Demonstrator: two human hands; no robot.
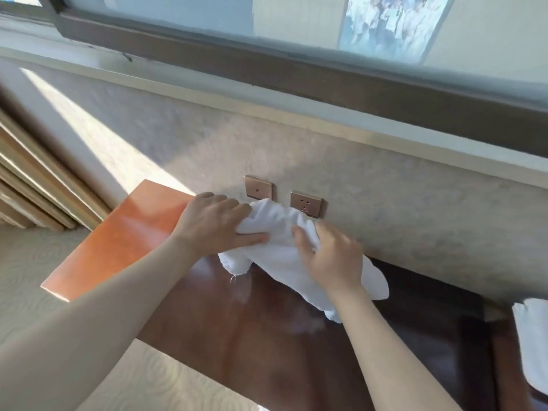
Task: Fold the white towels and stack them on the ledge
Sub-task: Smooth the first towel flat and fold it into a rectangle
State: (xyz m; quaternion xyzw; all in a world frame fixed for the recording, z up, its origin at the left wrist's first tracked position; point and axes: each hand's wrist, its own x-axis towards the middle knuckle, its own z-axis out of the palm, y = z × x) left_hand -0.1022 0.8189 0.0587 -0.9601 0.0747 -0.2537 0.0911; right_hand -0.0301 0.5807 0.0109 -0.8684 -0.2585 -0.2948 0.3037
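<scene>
Wooden worktop (pixel 124 241) under wall sockets: folding step in hand.
Left hand (pixel 212 225) and right hand (pixel 332 256), fingers grasping a crumpled towel (pixel 275 232); next, spread it flat toward 6 o'clock.

This looks like a hotel room: a shiny wooden ledge (pixel 267 336), two wall sockets (pixel 307 204) above it, patterned carpet (pixel 26 277) and white towels (pixel 530 336).

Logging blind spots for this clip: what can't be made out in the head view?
- Crumpled white towel: fold state unclear; left hand and right hand cover its middle.
- Second white towel: cut off by the right edge.
- Poster behind the window glass: blurred, cut by the top edge.
- Glossy brown wooden ledge: near end outside the frame.
</scene>
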